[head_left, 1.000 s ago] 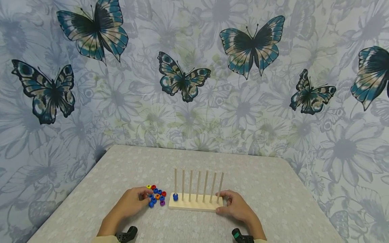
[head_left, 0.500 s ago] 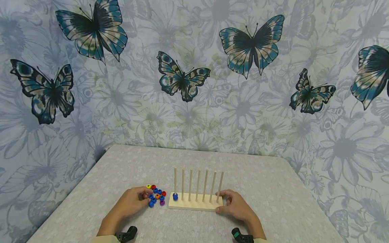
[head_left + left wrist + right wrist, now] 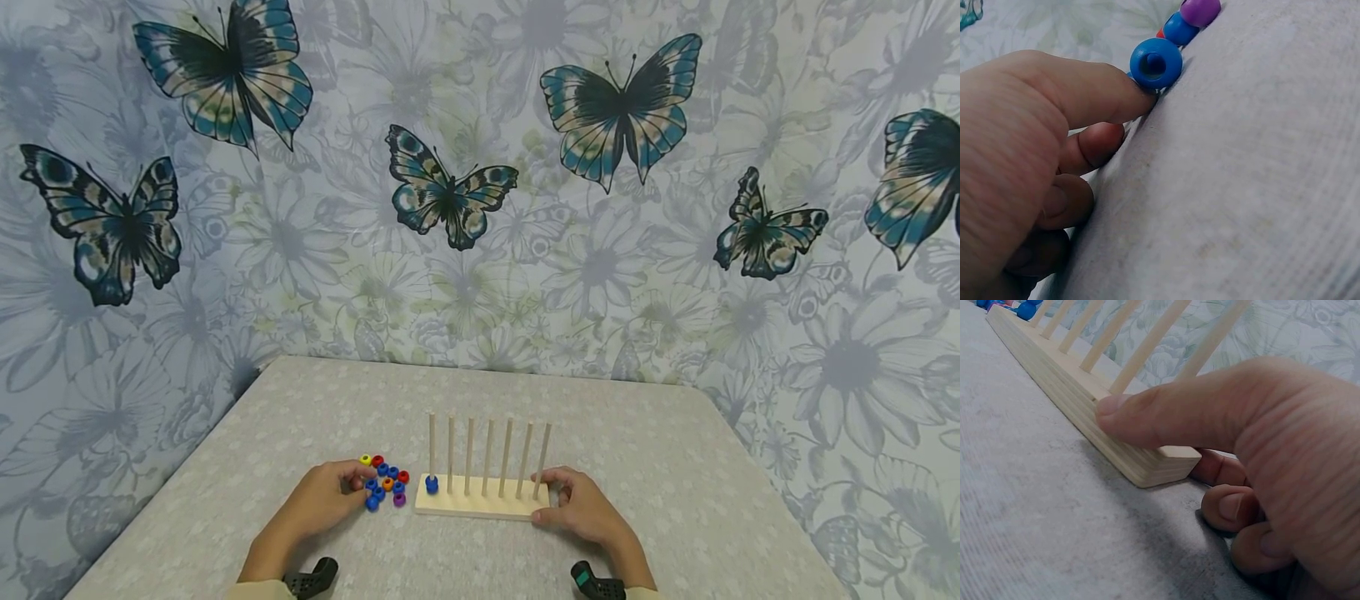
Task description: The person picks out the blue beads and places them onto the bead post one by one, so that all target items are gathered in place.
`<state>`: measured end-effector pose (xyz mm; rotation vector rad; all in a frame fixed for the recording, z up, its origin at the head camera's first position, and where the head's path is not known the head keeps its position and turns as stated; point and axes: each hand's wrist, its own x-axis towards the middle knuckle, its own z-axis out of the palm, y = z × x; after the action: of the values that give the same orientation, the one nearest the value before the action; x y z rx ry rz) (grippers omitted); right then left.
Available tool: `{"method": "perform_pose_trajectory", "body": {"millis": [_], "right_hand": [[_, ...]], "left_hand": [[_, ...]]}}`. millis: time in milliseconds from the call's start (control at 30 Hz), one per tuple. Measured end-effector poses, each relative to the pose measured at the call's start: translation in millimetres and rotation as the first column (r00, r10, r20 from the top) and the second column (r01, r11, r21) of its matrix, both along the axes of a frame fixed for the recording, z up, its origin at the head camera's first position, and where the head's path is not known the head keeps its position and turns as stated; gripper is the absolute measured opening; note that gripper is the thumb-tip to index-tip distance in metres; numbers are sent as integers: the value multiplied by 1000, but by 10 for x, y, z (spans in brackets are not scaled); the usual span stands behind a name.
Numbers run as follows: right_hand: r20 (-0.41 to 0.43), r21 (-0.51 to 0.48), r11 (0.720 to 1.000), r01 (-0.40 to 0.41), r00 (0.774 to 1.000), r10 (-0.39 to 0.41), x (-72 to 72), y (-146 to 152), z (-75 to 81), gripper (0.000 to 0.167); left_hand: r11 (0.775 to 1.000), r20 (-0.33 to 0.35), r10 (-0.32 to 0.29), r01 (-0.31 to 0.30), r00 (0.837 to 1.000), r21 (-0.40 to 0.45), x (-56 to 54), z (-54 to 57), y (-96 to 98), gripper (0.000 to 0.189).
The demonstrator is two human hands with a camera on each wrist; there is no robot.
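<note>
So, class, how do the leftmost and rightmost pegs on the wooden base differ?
The leftmost peg has blue beads at its foot; the rightmost peg is bare. The leftmost peg stands nearer the loose beads; the rightmost peg is beside the right hand. Both are pale wood.

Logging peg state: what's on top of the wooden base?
On the wooden base: seven pegs, the leftmost carrying at least one blue bead, the rest bare. The right hand covers part of the right end; the leftmost peg's foot is hidden.
</note>
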<state>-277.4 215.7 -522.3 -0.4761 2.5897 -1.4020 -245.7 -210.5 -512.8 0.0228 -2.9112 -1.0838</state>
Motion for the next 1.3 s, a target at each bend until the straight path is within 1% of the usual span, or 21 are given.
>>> {"method": "perform_pose_trajectory", "body": {"millis": [233,400,567,900,1300], "right_hand": [[4,0,1000,-5,1000,5,8,-4,13,57],[4,1,1000,-4,1000,4,10,-9,25,57],[18,0,1000,-2,1000,2,12,-17,28,57],[29,-12,1000,-4,1000,4,26,-14,33,58],[25,-12,1000,2,1000,-2,28,-16,36,58]], "left_hand": [[1000,10,12,-12,1000,-1,-3,-9,-11,23],[1000,-2,9,-9,1000,-14,-4,-24,-22,23],[1000,4,4,-4,1000,-7,-13,-36,-31,23],[1000,0,0,0,1000,-9,-14,-29,-31,23],[1000,-17,-8,8,1000,23,-10,-17,-61,22]]}}
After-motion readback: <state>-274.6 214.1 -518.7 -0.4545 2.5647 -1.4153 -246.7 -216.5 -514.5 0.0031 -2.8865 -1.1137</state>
